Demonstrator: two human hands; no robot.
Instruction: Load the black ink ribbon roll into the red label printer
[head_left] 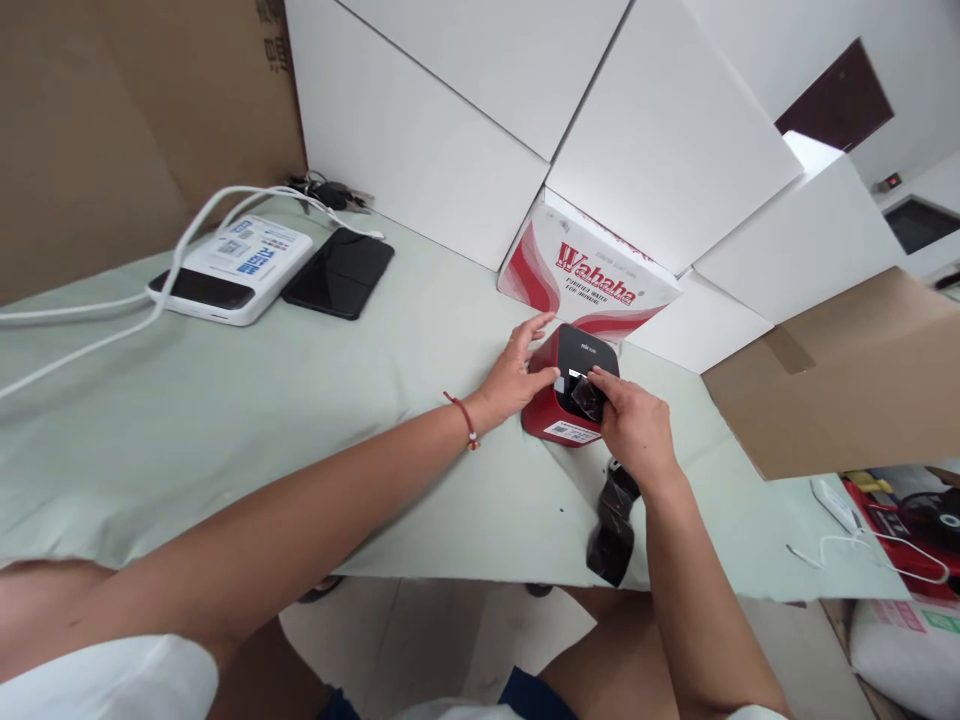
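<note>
A small red device with a black top (551,408) stands on the pale green table (225,420), just in front of a Wahaha carton (585,270). My left hand (517,372) rests against the device's left side, fingers stretched, thumb on its top. My right hand (634,420) pinches the end of a dark film strip (589,395) at the device's top. The rest of the strip (613,520) hangs down past my wrist over the table's front edge. A red string bracelet (465,420) sits on my left wrist.
At the back left lie a white device with labels (236,265), a black phone (339,272) and white cables (112,310). White boxes (660,130) stack behind. A brown cardboard sheet (847,380) lies at the right, with a red item and cable (900,520) below it.
</note>
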